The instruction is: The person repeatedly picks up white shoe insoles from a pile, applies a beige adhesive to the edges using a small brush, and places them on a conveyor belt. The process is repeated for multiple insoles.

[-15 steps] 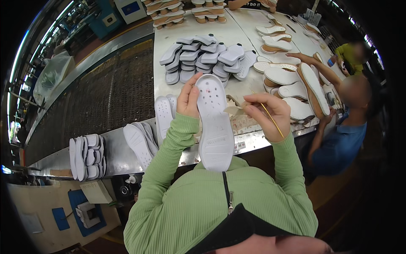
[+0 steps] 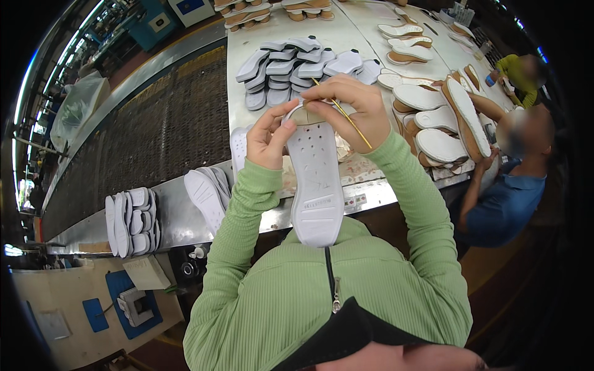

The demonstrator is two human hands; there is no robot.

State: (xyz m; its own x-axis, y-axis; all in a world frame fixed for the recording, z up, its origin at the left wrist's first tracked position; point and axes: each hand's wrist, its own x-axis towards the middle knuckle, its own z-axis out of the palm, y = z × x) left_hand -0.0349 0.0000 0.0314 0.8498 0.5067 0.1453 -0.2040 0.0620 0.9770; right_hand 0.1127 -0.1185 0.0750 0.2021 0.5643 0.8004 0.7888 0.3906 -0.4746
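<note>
A pale lilac-white shoe sole (image 2: pixel 317 185), dotted with holes at its upper part, stands on end before my chest with its lower end against my green top. My left hand (image 2: pixel 266 137) grips its upper left edge between thumb and fingers. At the sole's top end my right hand (image 2: pixel 356 110) pinches a small beige sheet-like piece (image 2: pixel 304 116), which lies over the end of the sole. A thin gold-coloured stick (image 2: pixel 351 123) is also held in the right hand, slanting across its fingers. Part of the beige piece is hidden by the right fingers.
A heap of lilac-white soles (image 2: pixel 281 68) lies on the white table (image 2: pixel 365 28) beyond my hands. More soles (image 2: pixel 207 195) stand along the metal edge at left, beside a dark mesh belt (image 2: pixel 142 117). At right, a person in blue (image 2: pixel 510 198) handles white-and-tan soles (image 2: pixel 464 117).
My right hand has moved left and up, bringing the beige piece from beside the sole onto its top end. The left hand keeps its grip, slightly lower and further left.
</note>
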